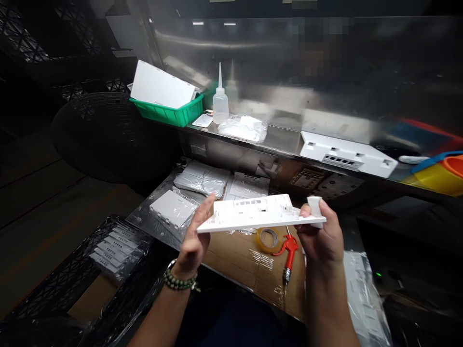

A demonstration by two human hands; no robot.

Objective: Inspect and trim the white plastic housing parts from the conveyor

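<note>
Panel (249,217), white and slotted, is raised between our left hand (194,241), which grasps one end, and our right hand (325,238), gripping the other along with a small white piece (316,208). Below, nearer our right, a red air gun (290,248) and tape roll (262,245) lie on cardboard (229,255); beyond both hands, a bottle (220,107) stands on the shelf (280,140).

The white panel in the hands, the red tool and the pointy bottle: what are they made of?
White panel: probably hard plastic, smooth, with crisp, moulded-looking cutouts.
Red tool: plastic or painted metal, I can't tell; its shiny, silvery end looks like metal.
Pointy bottle: likely plastic; its milky walls look partly see-through.
</note>
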